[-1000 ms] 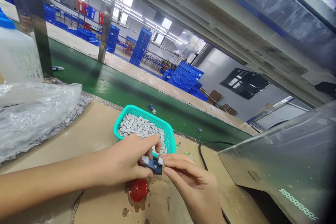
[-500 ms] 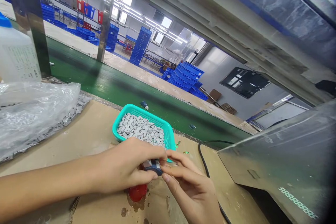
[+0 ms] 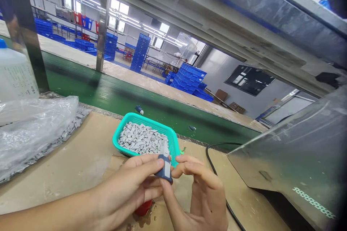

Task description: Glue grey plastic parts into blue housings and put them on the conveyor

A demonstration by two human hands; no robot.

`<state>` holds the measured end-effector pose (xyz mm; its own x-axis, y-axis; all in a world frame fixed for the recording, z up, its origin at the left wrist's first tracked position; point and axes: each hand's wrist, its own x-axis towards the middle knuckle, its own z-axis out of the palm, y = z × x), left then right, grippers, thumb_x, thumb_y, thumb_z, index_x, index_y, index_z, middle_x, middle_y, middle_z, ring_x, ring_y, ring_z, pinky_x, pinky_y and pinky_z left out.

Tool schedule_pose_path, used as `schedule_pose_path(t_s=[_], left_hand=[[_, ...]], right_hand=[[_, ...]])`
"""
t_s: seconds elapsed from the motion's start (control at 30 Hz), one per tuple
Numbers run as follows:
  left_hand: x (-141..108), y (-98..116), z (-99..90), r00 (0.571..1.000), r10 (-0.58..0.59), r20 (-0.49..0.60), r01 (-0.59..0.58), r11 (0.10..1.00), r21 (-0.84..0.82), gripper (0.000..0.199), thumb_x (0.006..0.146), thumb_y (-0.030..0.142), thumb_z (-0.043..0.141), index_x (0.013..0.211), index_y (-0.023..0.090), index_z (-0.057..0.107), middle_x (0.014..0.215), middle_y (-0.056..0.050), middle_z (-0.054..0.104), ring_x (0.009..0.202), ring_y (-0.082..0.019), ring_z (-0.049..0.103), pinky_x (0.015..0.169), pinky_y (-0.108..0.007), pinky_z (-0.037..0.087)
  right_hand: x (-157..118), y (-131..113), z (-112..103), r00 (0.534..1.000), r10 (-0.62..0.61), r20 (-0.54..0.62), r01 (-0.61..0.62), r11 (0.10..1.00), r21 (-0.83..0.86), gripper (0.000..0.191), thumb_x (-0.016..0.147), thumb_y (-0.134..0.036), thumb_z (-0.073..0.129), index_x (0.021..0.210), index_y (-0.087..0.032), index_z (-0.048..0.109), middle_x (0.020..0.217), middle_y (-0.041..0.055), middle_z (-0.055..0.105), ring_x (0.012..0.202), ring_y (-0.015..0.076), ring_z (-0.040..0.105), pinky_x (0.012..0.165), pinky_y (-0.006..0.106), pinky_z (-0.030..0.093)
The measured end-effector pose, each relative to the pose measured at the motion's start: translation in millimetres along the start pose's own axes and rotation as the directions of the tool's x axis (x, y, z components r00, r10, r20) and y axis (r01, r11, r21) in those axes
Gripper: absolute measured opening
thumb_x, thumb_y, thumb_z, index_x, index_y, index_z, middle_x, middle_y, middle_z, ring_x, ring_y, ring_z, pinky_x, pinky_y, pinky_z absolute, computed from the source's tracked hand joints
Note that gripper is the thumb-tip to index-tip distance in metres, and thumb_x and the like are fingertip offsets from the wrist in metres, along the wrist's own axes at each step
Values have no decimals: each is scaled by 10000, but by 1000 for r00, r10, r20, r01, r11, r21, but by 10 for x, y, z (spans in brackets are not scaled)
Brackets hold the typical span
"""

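A small dark blue plastic housing (image 3: 162, 175) with a light grey rectangular piece on its face is held up in front of me. My left hand (image 3: 135, 178) grips it from the left, thumb on its face. My right hand (image 3: 199, 191) pinches its lower right edge between thumb and fingertips. Just behind, a turquoise basket (image 3: 117, 138) holds many small light grey plastic pieces (image 3: 141, 139). Below my hands, a red object (image 3: 143, 208) shows partly, with wet stains around it; its kind is hidden.
A clear plastic bag (image 3: 40, 130) covers more grey pieces at left, near a white jug (image 3: 16, 74). Beyond the cardboard-covered table (image 3: 78, 158) runs a green conveyor belt (image 3: 114, 97) carrying two small blue parts. A black cable (image 3: 214, 173) and metal panel (image 3: 287, 162) stand at right.
The blue housing has been turned upright, so its grey-pieced face shows. My left hand has rotated with it, thumb now on the face. The view has shifted slightly.
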<state>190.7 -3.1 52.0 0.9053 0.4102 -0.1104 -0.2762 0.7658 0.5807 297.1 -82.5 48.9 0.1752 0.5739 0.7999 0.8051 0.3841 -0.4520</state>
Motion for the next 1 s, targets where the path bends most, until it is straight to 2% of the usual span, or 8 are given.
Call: schedule_pose_path(t_s=[0.17, 0.27, 0.43, 0.5, 0.57, 0.7, 0.83, 1.0], left_hand=[[11, 34, -26, 998, 10, 70, -12, 1000, 28, 138, 775, 231, 548, 780, 107, 608, 778, -32, 540, 740, -87, 485, 735, -212, 392], [61, 95, -68, 1000, 24, 4, -24, 999, 30, 147, 794, 213, 508, 808, 102, 604, 783, -52, 558, 706, -96, 503, 719, -219, 408], [200, 376, -219, 966, 220, -138, -203, 972, 122, 159, 821, 171, 418, 794, 104, 559, 695, -14, 477, 564, -59, 435, 562, -172, 392], [253, 523, -323, 933, 328, -150, -285, 926, 248, 139, 805, 152, 411, 751, 107, 531, 656, 1, 429, 530, -56, 392, 516, -171, 371], [304, 659, -450, 878, 443, -181, -331, 835, 441, 120, 785, 154, 411, 744, 109, 515, 641, 5, 412, 520, -60, 379, 504, -181, 367], [457, 920, -755, 808, 550, -210, -268, 661, 701, 130, 763, 190, 443, 780, 102, 537, 663, -14, 479, 551, -78, 442, 554, -220, 404], [719, 1277, -1119, 737, 606, -297, -37, 476, 878, 160, 783, 201, 475, 876, 91, 544, 805, -58, 568, 710, -133, 548, 684, -293, 451], [995, 1692, -1468, 635, 719, -281, 323, 83, 943, 273, 802, 263, 501, 1048, 145, 515, 1109, -77, 514, 982, -207, 506, 819, -418, 423]], right_hand=[[16, 5, 34, 987, -144, 66, 151, 981, -121, 524, 672, 39, 545, 1093, -241, 403, 795, 22, 542, 856, 205, 524, 796, 416, 434], [13, 32, -15, 985, -154, 79, 163, 978, -129, 541, 674, 11, 558, 1118, -242, 383, 848, 38, 542, 844, 204, 531, 789, 427, 439], [103, 300, -154, 986, 93, 136, -55, 965, -256, 321, 770, -93, 494, 1065, -196, 421, 711, -3, 559, 695, 145, 558, 717, 311, 467], [202, 481, -165, 918, 280, 282, -151, 902, -405, 209, 810, -126, 445, 1012, -177, 471, 682, -7, 580, 637, 123, 560, 642, 249, 474], [317, 665, -123, 780, 421, 463, -113, 822, -559, 186, 826, -110, 418, 961, -162, 535, 792, 20, 621, 699, 112, 577, 664, 217, 471], [501, 926, 105, 635, 529, 564, -7, 733, -680, 159, 794, -58, 480, 832, -129, 617, 874, 63, 634, 845, 156, 576, 774, 278, 446], [564, 958, 365, 519, 633, 575, 65, 642, -764, 171, 833, -225, 512, 960, -124, 567, 985, 68, 584, 871, 168, 570, 751, 347, 469], [609, 916, 434, 453, 657, 602, 105, 632, -768, 255, 842, -268, 500, 1062, -141, 519, 1074, 76, 542, 911, 179, 555, 765, 365, 467]])
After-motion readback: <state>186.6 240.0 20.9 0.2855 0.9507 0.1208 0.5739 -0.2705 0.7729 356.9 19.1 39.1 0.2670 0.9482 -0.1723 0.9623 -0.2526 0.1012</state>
